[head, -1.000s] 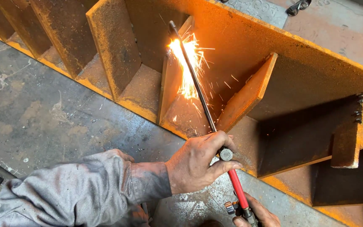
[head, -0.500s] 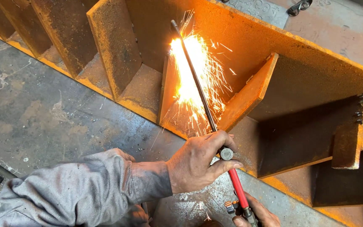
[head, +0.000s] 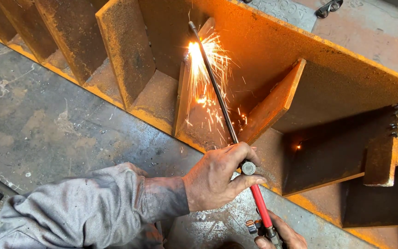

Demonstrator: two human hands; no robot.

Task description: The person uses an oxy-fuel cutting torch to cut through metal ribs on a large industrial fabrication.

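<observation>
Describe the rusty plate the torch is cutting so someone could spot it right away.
Start at the long rusty beam crossing the picture, with upright plates along it. Follow the torch up from the left hand to its tip. The plate there, third from the right, is the only one throwing sparks.

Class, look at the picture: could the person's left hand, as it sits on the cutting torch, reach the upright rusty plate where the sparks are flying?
Probably yes. The left hand grips the torch at the beam's near edge, and nothing stands between it and the sparking plate. Only the falling sparks cross that open bay.
</observation>
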